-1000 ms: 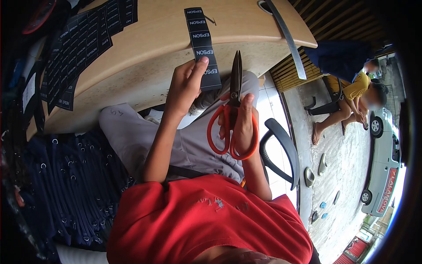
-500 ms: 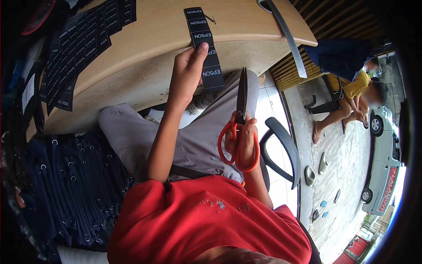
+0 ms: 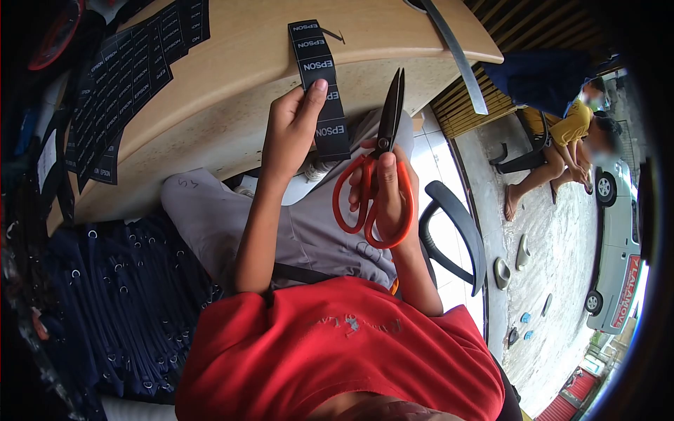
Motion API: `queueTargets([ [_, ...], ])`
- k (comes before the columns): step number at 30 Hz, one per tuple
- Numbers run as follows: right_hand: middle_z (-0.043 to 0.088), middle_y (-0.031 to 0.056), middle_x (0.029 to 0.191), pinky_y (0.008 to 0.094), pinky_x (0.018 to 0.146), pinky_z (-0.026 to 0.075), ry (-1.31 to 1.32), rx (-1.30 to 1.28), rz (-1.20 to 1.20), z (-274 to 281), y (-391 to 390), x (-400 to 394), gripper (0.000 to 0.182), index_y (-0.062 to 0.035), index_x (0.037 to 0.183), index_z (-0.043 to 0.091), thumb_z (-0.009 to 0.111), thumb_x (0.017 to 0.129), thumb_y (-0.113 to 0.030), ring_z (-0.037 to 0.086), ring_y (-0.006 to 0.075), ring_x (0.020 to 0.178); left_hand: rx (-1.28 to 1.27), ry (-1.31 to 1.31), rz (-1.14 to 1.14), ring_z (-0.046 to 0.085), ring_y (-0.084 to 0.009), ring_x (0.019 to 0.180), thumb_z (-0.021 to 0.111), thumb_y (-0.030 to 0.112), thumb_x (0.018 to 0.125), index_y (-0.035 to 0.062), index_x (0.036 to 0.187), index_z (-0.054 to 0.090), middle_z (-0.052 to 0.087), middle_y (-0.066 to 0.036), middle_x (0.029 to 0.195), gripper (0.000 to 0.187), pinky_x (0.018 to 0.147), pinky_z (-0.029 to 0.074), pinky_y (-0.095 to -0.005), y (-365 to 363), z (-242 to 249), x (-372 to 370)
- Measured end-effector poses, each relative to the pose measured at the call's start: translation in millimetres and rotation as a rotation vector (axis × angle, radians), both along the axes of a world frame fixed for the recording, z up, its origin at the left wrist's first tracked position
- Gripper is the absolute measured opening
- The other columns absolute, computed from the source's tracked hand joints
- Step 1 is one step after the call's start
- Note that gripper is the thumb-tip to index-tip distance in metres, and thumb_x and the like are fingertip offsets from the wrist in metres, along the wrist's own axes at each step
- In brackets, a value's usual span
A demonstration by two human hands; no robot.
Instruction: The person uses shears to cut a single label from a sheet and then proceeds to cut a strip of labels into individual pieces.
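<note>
My left hand pinches a strip of black labels printed EPSON between thumb and fingers. The strip's far end lies over the table edge, and its near end hangs above my lap. My right hand holds scissors with orange handles, the fingers in and around the loops. Their dark blades point up and away, almost together, to the right of the strip and apart from it.
More black EPSON label sheets lie on the wooden table at left. A metal ruler-like strip overhangs the right edge. Navy straps with metal rings are piled at lower left. A seated person is outside, near a van.
My right hand has raised the scissors upward, closer to the label strip, and the blades now tilt right. The left hand and strip have shifted slightly down and left in view.
</note>
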State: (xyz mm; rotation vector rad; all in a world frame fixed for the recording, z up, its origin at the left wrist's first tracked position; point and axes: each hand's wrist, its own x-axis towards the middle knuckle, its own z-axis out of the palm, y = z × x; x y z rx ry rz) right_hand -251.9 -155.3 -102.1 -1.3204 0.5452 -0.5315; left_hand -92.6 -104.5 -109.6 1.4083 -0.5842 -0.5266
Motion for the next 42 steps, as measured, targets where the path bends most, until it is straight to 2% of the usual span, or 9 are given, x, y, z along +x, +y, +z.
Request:
queueTargets([
  [2,0.058,0.0074,0.074,0.0207,0.043,0.041,-0.003,0.065,-0.011,-5.9,-0.7,-3.8,0.060,0.0017,0.133,0.039,0.037,0.100,-0.048,0.052,0.0104,0.049,0.018,0.039,-0.012,0.042,-0.0010,0.047,0.054,0.037,0.097,0.0064,0.074,0.055,0.045,0.006,0.057,0.039,0.041,0.032,-0.0198,2.2,-2.3,-0.7],
  [5,0.059,0.0107,0.076,0.0224,0.045,0.040,-0.147,0.440,0.072,-23.0,0.9,-21.5,0.056,0.0044,0.126,0.046,0.049,0.097,-0.044,0.052,0.0122,0.050,0.009,0.056,-0.016,0.042,-0.0013,0.047,0.055,0.035,0.096,0.0063,0.079,0.058,0.045,0.006,0.058,0.034,0.041,0.031,-0.0188,2.3,-8.3,0.6],
  [7,0.051,0.0054,0.075,0.0194,0.043,0.035,-0.191,0.461,0.137,-48.1,6.9,-34.1,0.055,-0.0054,0.135,0.039,0.038,0.099,-0.047,0.042,0.0069,0.049,-0.027,0.109,-0.050,0.042,-0.0018,0.048,0.057,0.033,0.096,0.0065,0.083,0.060,0.046,0.006,0.059,0.029,0.042,0.032,-0.0180,2.3,-10.1,1.3],
  [10,0.043,0.0009,0.077,0.0190,0.046,0.033,-0.504,0.825,0.242,-69.0,13.6,-49.9,0.058,-0.0166,0.135,0.040,0.050,0.090,-0.052,0.038,0.0059,0.056,-0.031,0.107,-0.054,0.043,-0.0017,0.051,0.058,0.032,0.095,0.0068,0.084,0.061,0.047,0.006,0.061,0.027,0.045,0.033,-0.0175,3.0,-12.0,2.5],
  [21,0.059,0.0075,0.078,0.0222,0.049,0.042,-0.396,0.646,0.314,-65.1,15.7,-57.1,0.069,-0.0080,0.125,0.044,0.068,0.079,-0.053,0.053,0.0117,0.055,-0.143,0.169,0.062,0.037,0.0001,0.056,0.059,0.030,0.095,0.0102,0.083,0.058,0.047,0.007,0.068,0.023,0.046,0.025,-0.0165,0.6,-14.2,9.5],
  [31,0.050,0.0013,0.063,0.0199,0.043,0.037,-0.446,0.823,0.439,-51.5,25.0,-56.5,0.069,-0.0053,0.118,0.046,0.055,0.081,-0.062,0.041,0.0052,0.042,-0.096,0.146,0.056,0.029,0.0008,0.056,0.058,0.026,0.096,0.0105,0.072,0.046,0.037,0.009,0.064,0.031,0.046,0.022,-0.0196,-5.2,-9.8,6.4],
  [33,0.045,-0.0016,0.062,0.0192,0.042,0.034,-0.360,0.718,0.393,-45.6,23.6,-54.5,0.068,-0.0052,0.112,0.046,0.058,0.079,-0.064,0.040,0.0043,0.044,-0.118,0.056,0.026,0.028,0.0006,0.057,0.057,0.026,0.097,0.0100,0.072,0.044,0.036,0.009,0.065,0.032,0.047,0.022,-0.0196,-2.3,-10.2,7.3],
  [35,0.042,-0.0041,0.062,0.0184,0.041,0.030,-0.189,0.263,0.223,-44.2,24.7,-51.9,0.072,-0.0050,0.109,0.046,0.063,0.076,-0.067,0.038,0.0029,0.046,-0.134,-0.036,-0.002,0.027,0.0005,0.058,0.056,0.026,0.097,0.0095,0.072,0.042,0.035,0.009,0.065,0.033,0.047,0.022,-0.0197,2.4,-4.2,3.2],
  [42,0.045,0.0102,0.086,0.0283,0.061,0.037,-0.024,-0.183,0.188,-32.5,25.3,-28.1,0.082,-0.0004,0.106,0.038,0.036,0.082,-0.079,0.044,0.0139,0.070,-0.198,-0.331,0.083,0.030,0.0004,0.065,0.048,0.018,0.100,0.0072,0.079,0.046,0.039,0.009,0.071,0.025,0.057,0.026,-0.0167,24.4,25.1,-11.9],
])
